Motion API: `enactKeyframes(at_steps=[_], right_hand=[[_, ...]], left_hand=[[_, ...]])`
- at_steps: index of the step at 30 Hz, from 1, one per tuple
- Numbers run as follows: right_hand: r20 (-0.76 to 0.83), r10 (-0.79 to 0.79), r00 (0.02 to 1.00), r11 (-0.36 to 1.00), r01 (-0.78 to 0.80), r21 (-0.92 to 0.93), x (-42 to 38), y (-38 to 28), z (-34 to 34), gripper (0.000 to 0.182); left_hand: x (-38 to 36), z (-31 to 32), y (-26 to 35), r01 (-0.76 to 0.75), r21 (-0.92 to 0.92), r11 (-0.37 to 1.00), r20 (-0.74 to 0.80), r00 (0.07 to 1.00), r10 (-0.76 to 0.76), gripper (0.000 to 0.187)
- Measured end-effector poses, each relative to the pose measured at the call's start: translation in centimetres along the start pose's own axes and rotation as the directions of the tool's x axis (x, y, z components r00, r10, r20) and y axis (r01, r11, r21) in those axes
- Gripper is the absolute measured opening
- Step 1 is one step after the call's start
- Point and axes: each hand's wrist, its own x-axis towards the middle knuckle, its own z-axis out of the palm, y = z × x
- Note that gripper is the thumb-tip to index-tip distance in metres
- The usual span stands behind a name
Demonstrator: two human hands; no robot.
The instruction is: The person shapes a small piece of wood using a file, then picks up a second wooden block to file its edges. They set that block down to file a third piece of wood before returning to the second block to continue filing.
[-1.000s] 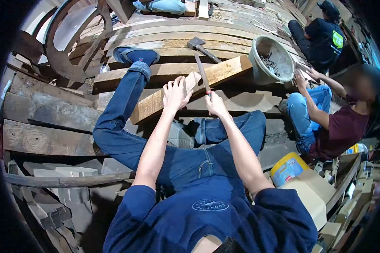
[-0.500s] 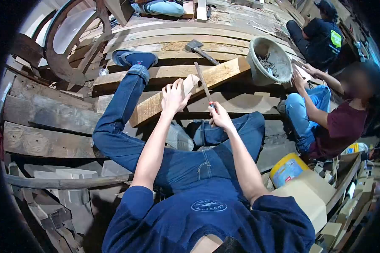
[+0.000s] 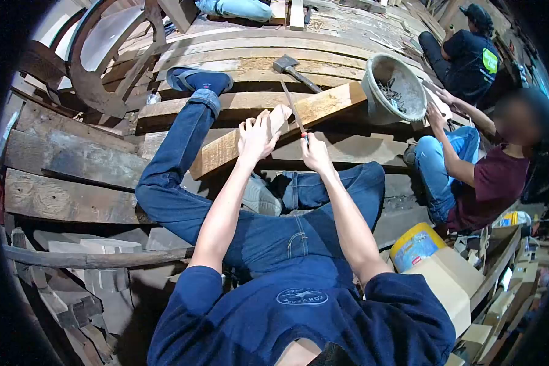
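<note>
My left hand (image 3: 258,135) is wrapped round a small pale wood block (image 3: 279,118), which rests on a thick wooden beam (image 3: 226,148). In my right hand (image 3: 315,152) is the red handle of a long, thin file (image 3: 293,107). The blade points up and away, alongside the block's right side. Whether blade and block touch, I cannot tell. Beyond the beam a hammer (image 3: 296,72) lies on the planks. A grey bucket (image 3: 394,88) with metal pieces inside stands at the beam's far right end.
One person in a maroon shirt (image 3: 500,177) sits at the right, hands near the bucket. Another in black (image 3: 471,61) sits farther back. A yellow-rimmed container (image 3: 416,244) stands beside a cardboard box (image 3: 448,280). A curved wooden frame (image 3: 79,70) is at upper left.
My right hand has moved up slightly, and the file has shifted up and left along the block. My left hand still holds the block. The whole view has shifted a little.
</note>
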Motion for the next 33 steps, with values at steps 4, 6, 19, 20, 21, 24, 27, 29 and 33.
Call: enactKeyframes(at_steps=[4,6,19,20,21,24,27,29,33], right_hand=[[0.002,-0.008,1.000,1.000,0.008,0.022,-2.5,0.0,-0.4,0.020],[0.010,0.027,1.000,0.998,-0.027,0.058,-5.3,-0.4,-1.0,0.018],[0.037,0.112,0.993,0.994,-0.112,-0.013,-3.0,-1.6,-0.3,0.023],[0.020,0.114,0.993,0.993,-0.114,0.000,-4.8,-1.3,-0.4,0.023],[0.002,0.111,0.994,0.994,-0.111,0.013,-6.0,-1.5,-0.8,0.022],[0.044,0.089,0.995,0.996,-0.090,0.021,-6.0,-1.8,-1.1,0.023],[-0.004,-0.004,1.000,0.999,0.004,-0.040,-3.3,-0.6,0.8,0.022],[-0.036,-0.009,0.999,0.999,0.007,-0.039,-1.2,-0.9,1.3,0.020],[-0.017,0.015,1.000,0.998,-0.016,-0.055,-2.1,-1.5,0.3,0.020]], left_hand=[[-0.1,0.4,-0.1,-0.006,0.039,0.999,-0.016,1.000,0.006,0.072],[-0.3,0.2,0.1,-0.004,0.030,1.000,0.001,1.000,0.004,0.072],[0.0,-0.3,0.1,0.004,-0.012,1.000,0.026,1.000,-0.004,0.072],[-0.3,-0.7,0.1,-0.036,0.033,0.999,0.018,0.999,0.035,0.072],[-0.4,-0.7,0.2,-0.043,0.038,0.998,0.015,0.999,0.042,0.072],[-0.1,-0.4,0.1,-0.033,0.024,0.999,0.044,0.999,0.032,0.073],[-0.2,-0.5,0.0,-0.022,-0.041,0.999,0.044,0.999,0.024,0.073],[-0.1,-0.5,0.3,-0.013,-0.034,0.999,0.043,0.999,0.015,0.072],[-0.2,-0.2,0.1,-0.031,0.055,0.998,-0.003,1.000,0.031,0.073]])
